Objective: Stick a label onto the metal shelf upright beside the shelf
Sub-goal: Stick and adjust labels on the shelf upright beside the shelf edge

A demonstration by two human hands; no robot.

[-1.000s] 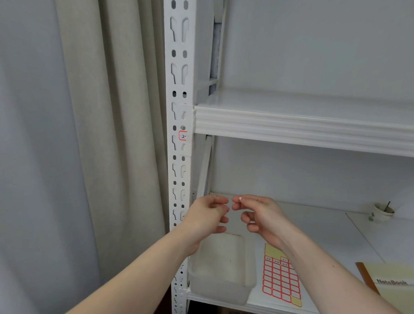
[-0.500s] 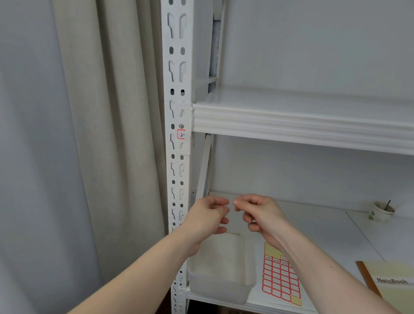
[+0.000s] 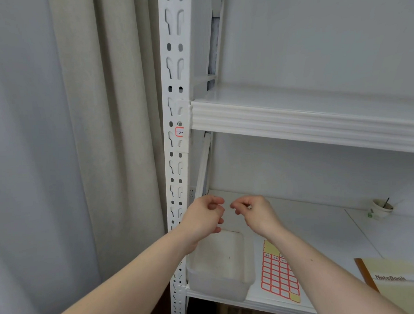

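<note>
The white perforated metal upright (image 3: 175, 71) runs down the left side of the shelf unit. A small red-bordered label (image 3: 179, 132) marked "2-" sticks on it just below the upper shelf (image 3: 294, 121). My left hand (image 3: 203, 218) and right hand (image 3: 255, 214) hover side by side over the lower shelf, well below that label. Both have curled fingers, and the right thumb and forefinger are pinched together. I see nothing between the fingers of either hand. The fingertips are a small gap apart.
A translucent plastic tub (image 3: 219, 269) stands at the lower shelf's front left, under my left hand. A red-and-yellow label sheet (image 3: 278, 276) lies beside it, a notebook (image 3: 393, 282) at the right, a small cup (image 3: 381, 207) further back. Curtains (image 3: 84, 161) hang to the left.
My two hands' fingertips were touching; they have drawn slightly apart. The view has shifted a little; the label on the upright stays in place.
</note>
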